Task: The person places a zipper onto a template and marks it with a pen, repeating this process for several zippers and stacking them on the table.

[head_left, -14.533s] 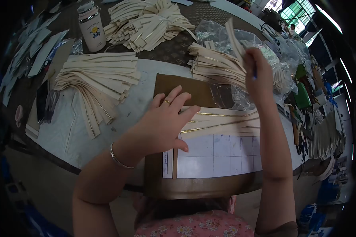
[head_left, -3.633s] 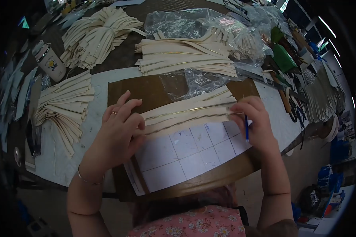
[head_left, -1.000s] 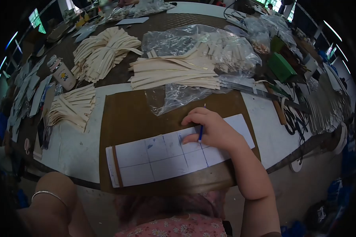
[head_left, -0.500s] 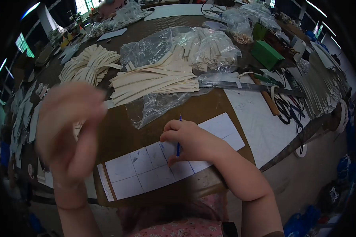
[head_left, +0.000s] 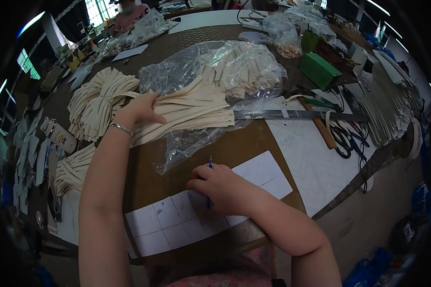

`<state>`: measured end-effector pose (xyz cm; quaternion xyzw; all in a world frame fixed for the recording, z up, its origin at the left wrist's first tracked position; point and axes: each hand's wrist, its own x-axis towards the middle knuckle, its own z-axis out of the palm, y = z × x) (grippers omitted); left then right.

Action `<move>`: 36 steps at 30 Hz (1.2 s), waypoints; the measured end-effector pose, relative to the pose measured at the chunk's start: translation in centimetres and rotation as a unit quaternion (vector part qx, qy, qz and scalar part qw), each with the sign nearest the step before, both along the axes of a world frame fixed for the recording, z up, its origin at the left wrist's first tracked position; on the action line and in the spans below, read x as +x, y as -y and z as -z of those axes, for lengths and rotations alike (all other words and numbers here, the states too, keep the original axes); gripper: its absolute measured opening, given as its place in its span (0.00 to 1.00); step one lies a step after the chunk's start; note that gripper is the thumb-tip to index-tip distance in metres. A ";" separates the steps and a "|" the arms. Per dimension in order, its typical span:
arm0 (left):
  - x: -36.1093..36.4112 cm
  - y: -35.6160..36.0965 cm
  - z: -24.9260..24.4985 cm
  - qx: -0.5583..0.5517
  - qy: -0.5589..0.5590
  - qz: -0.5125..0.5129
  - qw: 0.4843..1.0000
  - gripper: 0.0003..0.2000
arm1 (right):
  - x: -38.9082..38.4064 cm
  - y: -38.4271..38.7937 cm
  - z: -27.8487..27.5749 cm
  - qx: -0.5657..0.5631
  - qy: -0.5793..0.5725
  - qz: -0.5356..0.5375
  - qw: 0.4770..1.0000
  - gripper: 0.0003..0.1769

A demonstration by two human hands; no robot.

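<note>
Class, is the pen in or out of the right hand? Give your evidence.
In: the right hand curls over the pen, which shows above and below the fingers.

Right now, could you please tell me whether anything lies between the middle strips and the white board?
Yes: clear plastic lies on the brown mat between the strips and the board, and the right hand, holding a blue pen, is over the board.

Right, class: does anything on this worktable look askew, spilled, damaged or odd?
Nothing looks clearly spilled or damaged, just untidy. The gridded white card slants across the brown board instead of lying square with it, and crumpled clear plastic pokes out from beneath the cream strips onto that board.
</note>
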<state>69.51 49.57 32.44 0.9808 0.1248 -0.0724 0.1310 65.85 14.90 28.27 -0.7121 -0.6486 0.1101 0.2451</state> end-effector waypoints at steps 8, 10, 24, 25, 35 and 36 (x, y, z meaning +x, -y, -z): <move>-0.6 0.2 0.9 0.028 0.007 0.043 0.999 0.35 | -0.2 0.0 0.1 0.004 -0.009 0.007 1.000 0.36; -1.6 0.9 0.1 -0.070 -0.029 0.017 0.997 0.31 | -0.3 0.0 0.0 0.002 -0.009 0.005 1.000 0.36; -12.4 9.1 4.6 0.243 0.196 0.160 0.936 0.26 | -0.1 0.2 -1.1 -0.015 -0.015 0.002 1.000 0.37; -13.1 9.1 5.4 0.220 0.218 0.162 0.937 0.27 | -0.2 0.2 -1.1 -0.015 -0.014 -0.005 1.000 0.37; -17.5 10.9 5.1 0.129 0.179 0.189 0.957 0.33 | -0.7 0.5 -1.8 -0.044 -0.031 0.010 0.999 0.33; -17.7 11.0 5.1 0.126 0.179 0.183 0.958 0.33 | -0.8 0.5 -2.1 -0.046 -0.040 0.015 0.998 0.31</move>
